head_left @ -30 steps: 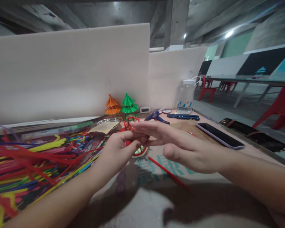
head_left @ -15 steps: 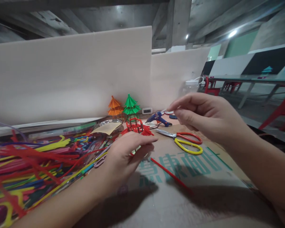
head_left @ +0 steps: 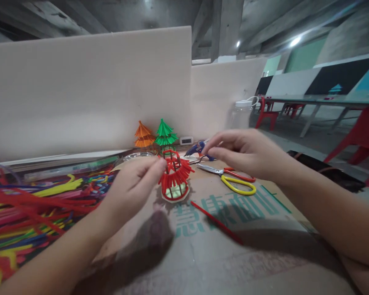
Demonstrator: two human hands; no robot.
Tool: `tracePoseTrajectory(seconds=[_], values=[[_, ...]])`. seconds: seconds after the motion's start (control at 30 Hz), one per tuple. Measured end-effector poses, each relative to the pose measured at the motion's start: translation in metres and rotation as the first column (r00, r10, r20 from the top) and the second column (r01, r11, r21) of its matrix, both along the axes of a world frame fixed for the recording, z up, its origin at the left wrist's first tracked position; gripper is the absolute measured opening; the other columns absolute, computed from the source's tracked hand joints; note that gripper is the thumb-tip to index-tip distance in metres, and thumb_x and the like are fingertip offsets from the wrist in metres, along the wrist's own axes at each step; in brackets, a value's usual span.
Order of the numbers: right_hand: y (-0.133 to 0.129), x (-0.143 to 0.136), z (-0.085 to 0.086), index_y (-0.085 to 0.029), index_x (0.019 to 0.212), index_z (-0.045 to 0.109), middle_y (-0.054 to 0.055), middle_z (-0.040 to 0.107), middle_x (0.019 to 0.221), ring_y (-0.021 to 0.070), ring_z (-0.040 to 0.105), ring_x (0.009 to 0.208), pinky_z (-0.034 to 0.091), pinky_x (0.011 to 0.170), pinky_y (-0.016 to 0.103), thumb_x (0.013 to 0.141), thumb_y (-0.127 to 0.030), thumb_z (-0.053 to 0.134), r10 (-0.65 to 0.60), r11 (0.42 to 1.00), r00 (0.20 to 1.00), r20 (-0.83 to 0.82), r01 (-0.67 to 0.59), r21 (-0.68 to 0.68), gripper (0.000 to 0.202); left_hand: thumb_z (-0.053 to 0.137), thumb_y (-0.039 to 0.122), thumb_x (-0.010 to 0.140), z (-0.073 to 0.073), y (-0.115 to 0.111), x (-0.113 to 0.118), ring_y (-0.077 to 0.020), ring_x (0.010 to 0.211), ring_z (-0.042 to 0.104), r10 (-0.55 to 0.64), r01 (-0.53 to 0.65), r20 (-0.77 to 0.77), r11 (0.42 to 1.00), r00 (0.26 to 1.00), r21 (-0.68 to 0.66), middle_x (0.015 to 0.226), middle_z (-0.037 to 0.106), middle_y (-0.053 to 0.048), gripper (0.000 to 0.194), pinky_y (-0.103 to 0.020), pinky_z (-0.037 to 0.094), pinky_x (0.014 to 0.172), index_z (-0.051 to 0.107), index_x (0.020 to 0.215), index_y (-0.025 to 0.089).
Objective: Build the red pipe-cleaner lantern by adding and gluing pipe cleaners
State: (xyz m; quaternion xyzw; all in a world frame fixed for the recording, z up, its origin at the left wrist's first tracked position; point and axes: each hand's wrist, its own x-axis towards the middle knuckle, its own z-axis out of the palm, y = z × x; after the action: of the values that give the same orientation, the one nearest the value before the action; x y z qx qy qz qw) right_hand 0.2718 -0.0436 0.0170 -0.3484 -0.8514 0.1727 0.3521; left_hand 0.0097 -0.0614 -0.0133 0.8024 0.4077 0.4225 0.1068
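Note:
A red pipe-cleaner tower with a fringed roof stands on a pale many-sided base on the cardboard. At its left edge is my left hand, thumb pressed to curled fingers; whether it touches the tower or pinches something small cannot be made out. My right hand hovers with loosely bent fingers, thumb and forefinger apart, in front of the blue glue gun, partly covering it. Below that hand lie scissors with one red and one yellow handle. A single red pipe cleaner lies nearer me.
Loose coloured pipe cleaners cover the left side. Orange and green fringed towers stand at the back beside a small white digital display. A clear bottle stands behind my right hand, before a pale partition.
My left hand has shifted left and its fingers have closed, uncovering the red tower. My right hand has moved left and slightly down, towards the glue gun. The view has turned slightly.

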Motion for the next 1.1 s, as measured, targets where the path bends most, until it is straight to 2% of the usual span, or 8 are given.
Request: tracePoseTrajectory(seconds=[0.1,0.2,0.37,0.5,0.6,0.8,0.93,1.1], values=[[0.012,-0.001,-0.007,-0.021,0.085,0.073,0.001,0.069,0.073,0.0134,0.057,0.063,0.036,0.057,0.027,0.096,-0.037,0.058,0.004,1.000,0.935,0.355,-0.013,0.023,0.025,0.040,0.034,0.098,0.007,0.011,-0.013,-0.0121,0.052,0.038,0.138,-0.137,0.062,0.990,0.989,-0.021,0.057,0.039,0.004,0.038,-0.026,0.030,0.050,0.045,0.063,0.021],[0.017,-0.004,-0.014,-0.020,0.084,0.072,0.001,0.068,0.071,0.0126,0.054,0.060,0.031,0.056,0.027,0.098,-0.041,0.054,-0.066,0.995,0.886,0.458,0.027,0.092,0.031,0.043,0.038,0.096,0.011,0.017,-0.020,-0.0121,0.051,0.037,0.175,-0.174,0.012,0.984,0.985,-0.042,0.055,0.036,0.004,0.040,-0.026,0.029,0.048,0.042,0.059,0.021],[0.013,-0.006,-0.013,-0.019,0.086,0.070,0.001,0.069,0.075,0.0126,0.056,0.064,0.031,0.058,0.026,0.099,-0.039,0.054,-0.039,0.994,0.903,0.427,-0.007,0.106,0.029,0.052,0.032,0.095,0.006,0.010,-0.006,-0.0144,0.073,0.059,-0.044,0.041,-0.142,0.999,0.989,-0.026,0.077,0.065,0.000,0.033,-0.024,0.044,0.067,0.057,0.065,0.019],[0.006,-0.007,-0.010,-0.021,0.095,0.073,0.000,0.072,0.083,0.0125,0.060,0.070,0.035,0.061,0.025,0.098,-0.032,0.054,0.089,0.990,0.920,0.382,-0.122,0.065,0.023,0.059,0.033,0.095,-0.020,0.002,0.014,-0.0172,0.084,0.068,-0.213,0.153,-0.338,0.969,0.917,-0.193,0.097,0.076,-0.002,0.019,-0.026,0.049,0.073,0.073,0.105,0.023],[0.000,-0.009,-0.010,-0.023,0.096,0.075,-0.001,0.074,0.085,0.0130,0.062,0.072,0.036,0.062,0.026,0.097,-0.027,0.054,0.120,0.988,0.904,0.410,-0.148,0.038,0.021,0.064,0.032,0.093,-0.050,0.000,0.027,-0.0196,0.076,0.070,-0.241,0.145,-0.486,0.963,0.840,-0.227,0.091,0.077,-0.003,0.014,-0.029,0.051,0.070,0.074,0.098,0.023],[-0.005,-0.016,-0.013,-0.020,0.096,0.075,0.000,0.075,0.085,0.0123,0.062,0.070,0.038,0.061,0.025,0.095,-0.019,0.056,0.221,0.974,0.875,0.431,-0.222,-0.049,0.019,0.066,0.025,0.093,-0.102,0.010,0.048,-0.0258,0.103,0.070,-0.236,0.187,-0.487,0.971,0.841,-0.148,0.109,0.075,-0.007,0.018,-0.038,0.055,0.092,0.071,0.110,0.021],[-0.009,-0.018,-0.013,-0.020,0.097,0.075,0.000,0.076,0.086,0.0126,0.064,0.073,0.037,0.063,0.024,0.095,-0.018,0.058,0.256,0.963,0.855,0.451,-0.268,-0.039,0.017,0.050,0.026,0.101,-0.114,0.020,0.051,-0.0270,0.097,0.071,-0.169,0.145,-0.538,0.986,0.826,-0.088,0.103,0.075,-0.010,0.024,-0.039,0.056,0.085,0.073,0.101,0.019],[-0.006,-0.016,-0.015,-0.019,0.090,0.073,-0.001,0.072,0.078,0.0110,0.057,0.064,0.033,0.058,0.024,0.097,-0.026,0.058,0.189,0.980,0.867,0.461,-0.195,-0.037,0.018,0.049,0.021,0.100,-0.110,0.017,0.047,-0.0234,0.089,0.069,-0.171,0.130,-0.454,0.984,0.874,-0.120,0.092,0.073,-0.007,0.021,-0.034,0.053,0.081,0.068,0.091,0.019]])
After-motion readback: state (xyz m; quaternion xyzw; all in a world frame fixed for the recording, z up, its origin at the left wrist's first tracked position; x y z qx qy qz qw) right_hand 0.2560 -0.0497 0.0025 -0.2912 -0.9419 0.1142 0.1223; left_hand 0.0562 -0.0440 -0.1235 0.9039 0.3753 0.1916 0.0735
